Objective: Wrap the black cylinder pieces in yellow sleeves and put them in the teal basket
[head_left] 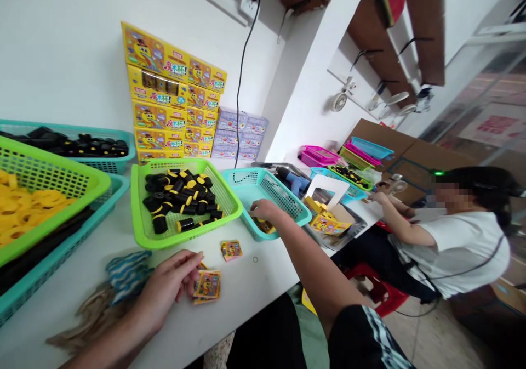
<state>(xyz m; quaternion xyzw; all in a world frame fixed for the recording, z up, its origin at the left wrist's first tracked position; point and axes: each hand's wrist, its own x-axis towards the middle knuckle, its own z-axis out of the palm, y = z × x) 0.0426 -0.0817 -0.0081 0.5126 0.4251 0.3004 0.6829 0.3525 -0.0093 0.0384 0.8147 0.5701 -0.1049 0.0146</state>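
My left hand (pixel 170 284) rests on the white table, its fingertips at the edge of a small stack of yellow printed packets (pixel 206 285). My right hand (pixel 263 211) reaches over the rim of a teal plastic basket (pixel 283 202), with its fingers just above yellow packets (pixel 265 226) inside. Between my hands lie a single printed packet (pixel 231 250) and a small rubber ring (pixel 255 259). A green mesh basket (pixel 142 210) holds black-and-yellow cylinders. My right hand partly hides the packets beneath it.
Yellow boxes (pixel 172 89) and lilac boxes (pixel 238 136) stand stacked against the wall. Further baskets (pixel 110 163) crowd the table's left side. A seated co-worker (pixel 452 243) works at the far right beside a metal tray (pixel 357 223). A striped cloth (pixel 129 274) lies near my left hand.
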